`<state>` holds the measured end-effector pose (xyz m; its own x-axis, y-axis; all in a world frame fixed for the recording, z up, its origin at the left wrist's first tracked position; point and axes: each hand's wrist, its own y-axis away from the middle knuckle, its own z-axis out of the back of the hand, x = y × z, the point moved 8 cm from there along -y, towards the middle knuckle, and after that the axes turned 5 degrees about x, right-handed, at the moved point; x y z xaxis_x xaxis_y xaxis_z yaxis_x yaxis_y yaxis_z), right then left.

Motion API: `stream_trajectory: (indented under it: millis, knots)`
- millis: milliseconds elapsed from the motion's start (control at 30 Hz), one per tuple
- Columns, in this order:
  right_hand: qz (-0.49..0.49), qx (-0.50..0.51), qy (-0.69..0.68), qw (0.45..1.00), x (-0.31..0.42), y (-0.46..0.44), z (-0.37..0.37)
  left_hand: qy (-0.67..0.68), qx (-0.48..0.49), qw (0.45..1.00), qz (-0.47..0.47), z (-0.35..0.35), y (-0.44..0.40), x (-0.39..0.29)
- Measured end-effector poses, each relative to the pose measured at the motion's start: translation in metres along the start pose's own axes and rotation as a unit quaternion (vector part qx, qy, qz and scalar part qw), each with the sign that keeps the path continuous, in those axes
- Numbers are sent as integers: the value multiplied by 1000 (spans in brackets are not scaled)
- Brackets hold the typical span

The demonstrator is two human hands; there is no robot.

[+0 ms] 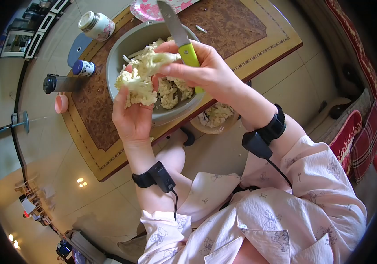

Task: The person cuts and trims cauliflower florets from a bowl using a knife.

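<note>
Above a grey basin (114, 55) on the table, my left hand (133, 119) has its fingers around a cauliflower piece (137, 86). My right hand (197, 66) pinches the stem end of cauliflower between thumb and fingertips. A knife (189, 55) with a lime-green handle is tucked in that same hand, its blade pointing up and away. Whether both hands grip one joined piece or two separate ones, I cannot tell. More cauliflower florets (168, 94) lie in the basin below, partly hidden by my hands.
A pink-patterned plate (146, 11) sits at the table's far edge. To the left stand a floral jar (97, 26), a blue-lidded jar (83, 68), a dark-lidded bottle (60, 83) and a pink cup (61, 104). Below the table edge, a bowl (210, 128) holds cauliflower scraps.
</note>
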<state>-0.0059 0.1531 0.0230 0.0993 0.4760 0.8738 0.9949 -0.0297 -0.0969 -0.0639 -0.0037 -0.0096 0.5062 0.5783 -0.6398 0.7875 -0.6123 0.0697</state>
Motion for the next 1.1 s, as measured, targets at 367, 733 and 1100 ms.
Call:
stream_trajectory:
  millis: [367,733,1100]
  knots:
    - [231,-27,415,880,24,8,-13,-147,-27,988,34,1,1,11]
    - [-20,-37,26,999,-7,1,-1,-177,0,979,-103,-18,6,-14]
    - [-78,4,37,996,-18,3,-4,-259,61,954,-137,-30,11,-20]
